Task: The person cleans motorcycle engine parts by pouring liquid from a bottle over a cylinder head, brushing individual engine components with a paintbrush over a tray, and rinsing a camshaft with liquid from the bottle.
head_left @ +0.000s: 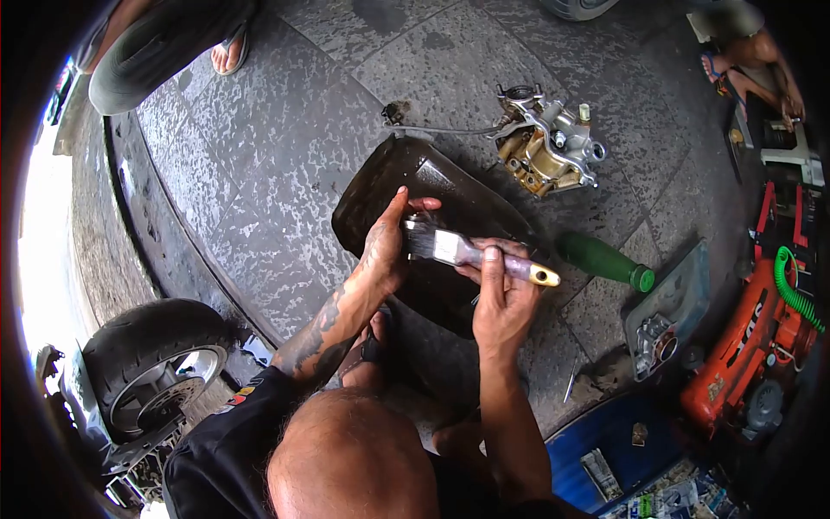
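My right hand (501, 298) is closed around the handle of a paintbrush (448, 247) with dark bristles and a pale ferrule. The bristles point left and meet the palm side of my left hand (386, 242). My left hand is curled, its thumb and a fingertip showing; a small shiny bit shows by the bristles, but what it holds is mostly hidden. Beneath both hands lies a dark, wet-looking basin (450, 177). Right of it, a green bottle (601, 259) lies on its side. Beyond the basin rests a metal engine part (553, 143) with an oily golden inside.
A motorcycle wheel (160, 368) stands at lower left. On the right are a clear tray (687, 281) with a metal part in it, a red tank (735, 337) and a green coiled hose (791, 285). One person sits at upper right; another person's leg (169, 52) is at upper left.
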The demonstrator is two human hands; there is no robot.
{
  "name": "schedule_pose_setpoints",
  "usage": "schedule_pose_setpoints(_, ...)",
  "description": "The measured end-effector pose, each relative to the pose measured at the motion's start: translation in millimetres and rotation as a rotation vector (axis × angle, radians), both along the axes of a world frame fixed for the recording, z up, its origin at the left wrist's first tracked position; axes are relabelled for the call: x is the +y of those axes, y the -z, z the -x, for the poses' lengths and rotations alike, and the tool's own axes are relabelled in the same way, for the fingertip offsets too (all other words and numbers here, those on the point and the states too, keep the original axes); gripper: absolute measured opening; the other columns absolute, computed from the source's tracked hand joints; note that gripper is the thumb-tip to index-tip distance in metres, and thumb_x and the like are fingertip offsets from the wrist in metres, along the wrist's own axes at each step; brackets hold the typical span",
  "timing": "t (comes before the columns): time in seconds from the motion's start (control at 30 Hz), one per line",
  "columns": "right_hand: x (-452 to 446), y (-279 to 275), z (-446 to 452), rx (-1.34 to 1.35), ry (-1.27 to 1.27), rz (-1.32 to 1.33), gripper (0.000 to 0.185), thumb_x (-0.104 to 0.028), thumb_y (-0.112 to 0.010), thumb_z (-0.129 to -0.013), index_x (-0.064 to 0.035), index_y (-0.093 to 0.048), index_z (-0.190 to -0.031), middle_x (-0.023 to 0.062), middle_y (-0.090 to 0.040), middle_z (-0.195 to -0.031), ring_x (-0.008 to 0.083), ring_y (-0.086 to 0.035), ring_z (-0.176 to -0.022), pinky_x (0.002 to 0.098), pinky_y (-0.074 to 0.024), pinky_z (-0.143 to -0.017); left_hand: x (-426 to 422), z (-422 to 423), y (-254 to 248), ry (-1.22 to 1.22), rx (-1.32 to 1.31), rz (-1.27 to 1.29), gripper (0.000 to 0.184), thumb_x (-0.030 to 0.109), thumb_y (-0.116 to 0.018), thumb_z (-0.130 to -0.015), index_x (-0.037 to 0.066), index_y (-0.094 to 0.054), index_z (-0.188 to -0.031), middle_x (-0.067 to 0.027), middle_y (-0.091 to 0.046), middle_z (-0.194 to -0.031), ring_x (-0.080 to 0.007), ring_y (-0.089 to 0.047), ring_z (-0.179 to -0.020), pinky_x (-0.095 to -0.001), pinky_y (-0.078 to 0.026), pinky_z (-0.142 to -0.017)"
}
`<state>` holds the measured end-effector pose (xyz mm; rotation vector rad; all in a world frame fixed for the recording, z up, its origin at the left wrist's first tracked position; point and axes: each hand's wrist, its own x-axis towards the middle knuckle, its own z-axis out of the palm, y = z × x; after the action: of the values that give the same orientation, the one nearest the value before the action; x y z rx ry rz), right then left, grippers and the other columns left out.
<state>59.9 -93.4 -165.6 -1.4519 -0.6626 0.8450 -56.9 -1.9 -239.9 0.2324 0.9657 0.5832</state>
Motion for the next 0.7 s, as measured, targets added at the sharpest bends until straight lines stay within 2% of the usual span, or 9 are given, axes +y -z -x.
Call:
schedule_pose_setpoints(0.07,-7.6,7.3,-11.1,0.009,0.043,0.138,0.014,-0.004,-0.05,-0.096,0.0075,-0.056,-0.099,0.013,-0.061,-0.095,0.0175,-0.065,-0.08,0.0268,-0.0583,-0.068,4.9,5.3,4.0,0.004,-0.061,0.032,0.052,0.047,-0.039,-0.098,0.001,-0.063,-0.104,-0.0097,-0.064,-0.081,-0.0224,-0.065,-0.078,-0.0366,-0.052,-0.075)
schedule_pose_setpoints(0.17,-5.6,-7.8,-0.8,-0.002,0.058,0.043,0.014,-0.004,-0.048,-0.096,0.0075,-0.056,-0.098,0.0131,-0.062,-0.094,0.018,-0.065,-0.08,0.0274,-0.0587,-0.068,-3.4,2.1,3.2,-0.022,-0.097,0.098,0.049,0.044,-0.039,-0.098,0.001,-0.063,-0.101,-0.0123,-0.066,-0.082,-0.0275,-0.066,-0.084,-0.0388,-0.053,-0.081)
schedule_pose_setpoints(0.27,-3.2,-6.3,1.3,-0.053,0.005,-0.083,0.016,-0.005,-0.047,-0.097,0.0081,-0.055,-0.1,0.0127,-0.063,-0.092,0.0181,-0.065,-0.079,0.0263,-0.0588,-0.066,-0.8,-4.9,-1.5,-0.019,-0.115,0.144,0.049,0.045,-0.038,-0.098,0.003,-0.061,-0.087,-0.0136,-0.065,-0.078,-0.0296,-0.068,-0.079,-0.0418,-0.057,-0.072)
schedule_pose_setpoints(0.3,-4.5,-9.2,-5.2,-0.053,0.057,-0.018,0.016,-0.006,-0.048,-0.097,0.0081,-0.055,-0.1,0.0128,-0.063,-0.093,0.0181,-0.065,-0.079,0.0262,-0.0588,-0.066,0.3,-3.9,-7.6,0.037,0.069,0.074,0.056,0.054,-0.035,-0.097,0.004,-0.059,-0.086,-0.0111,-0.063,-0.072,-0.0221,-0.066,-0.064,-0.0367,-0.056,-0.052)
schedule_pose_setpoints(0.33,-2.1,-12.0,-10.3,-0.05,0.106,0.047,0.016,-0.007,-0.048,-0.097,0.008,-0.055,-0.1,0.0128,-0.062,-0.094,0.0182,-0.065,-0.079,0.0261,-0.0588,-0.066,1.6,-1.9,-6.9,0.058,0.001,0.005,0.059,0.058,-0.034,-0.096,0.005,-0.059,-0.084,-0.0084,-0.06,-0.068,-0.0182,-0.061,-0.054,-0.03,-0.049,-0.041)
schedule_pose_setpoints(0.43,3.2,-27.2,-12.2,-0.017,0.108,0.043,0.021,-0.013,-0.047,-0.098,0.0065,-0.055,-0.1,0.0131,-0.062,-0.093,0.0187,-0.066,-0.078,0.0274,-0.0594,-0.064,-4.5,-5.6,-23.5,0.075,0.231,-0.077,0.061,0.06,-0.031,-0.096,0.006,-0.057,-0.089,-0.0067,-0.057,-0.066,-0.0154,-0.055,-0.048,-0.0256,-0.041,-0.039)
schedule_pose_setpoints(0.5,10.7,-34.8,-9.1,0.031,0.049,0.04,0.02,-0.011,-0.048,-0.098,0.0063,-0.057,-0.097,0.0116,-0.063,-0.089,0.0166,-0.066,-0.076,0.0262,-0.059,-0.062,-5.3,-6.6,-26.8,0.173,0.254,-0.409,0.067,0.063,-0.024,-0.095,0.005,-0.055,-0.104,-0.007,-0.057,-0.068,-0.0141,-0.056,-0.051,-0.025,-0.039,-0.041)
schedule_pose_setpoints(0.6,7.5,-28.3,-26.0,-0.033,0.043,0.202,0.02,-0.013,-0.048,-0.098,0.0051,-0.057,-0.097,0.0103,-0.063,-0.085,0.0158,-0.066,-0.074,0.0259,-0.0588,-0.062,0.1,-2.0,-31.9,0.238,0.195,-0.556,0.073,0.065,-0.017,-0.094,0.005,-0.05,-0.118,-0.0063,-0.057,-0.068,-0.0126,-0.056,-0.052,-0.0244,-0.041,-0.044)
schedule_pose_setpoints(0.7,6.6,-39.2,-30.8,0.018,0.095,0.13,0.021,-0.014,-0.048,-0.098,0.0047,-0.058,-0.096,0.0104,-0.063,-0.087,0.0157,-0.066,-0.074,0.0266,-0.0595,-0.062,0.0,0.2,-16.1,0.25,0.144,-0.612,0.082,0.068,-0.011,-0.093,0.005,-0.046,-0.134,-0.0107,-0.062,-0.083,-0.0122,-0.058,-0.057,-0.0234,-0.046,-0.049)
